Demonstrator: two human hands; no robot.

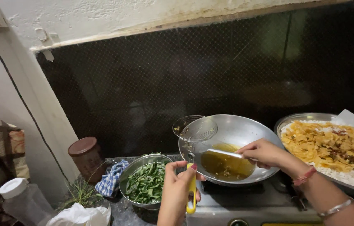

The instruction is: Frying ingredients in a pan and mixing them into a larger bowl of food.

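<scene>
Left hand (177, 190) clamped on the yellow handle (191, 193) of a mesh strainer (195, 128) above the oil-filled wok (231, 148), right hand (262, 152) gripping a steel utensil (225, 153) in the oil; green leaves (146, 183) uncooked in the left bowl (127, 175), fried flakes (336, 146) already on the right platter (298, 118).

A single head-worn camera looked down and forward from close above the stove (244, 207), facing a dark meshed window behind it. The steel wok (235, 134) on the stove sat near the frame's centre, within arm's reach. Left of the wok the view reached a wall; right of it, a tray's rim (298, 118).
</scene>
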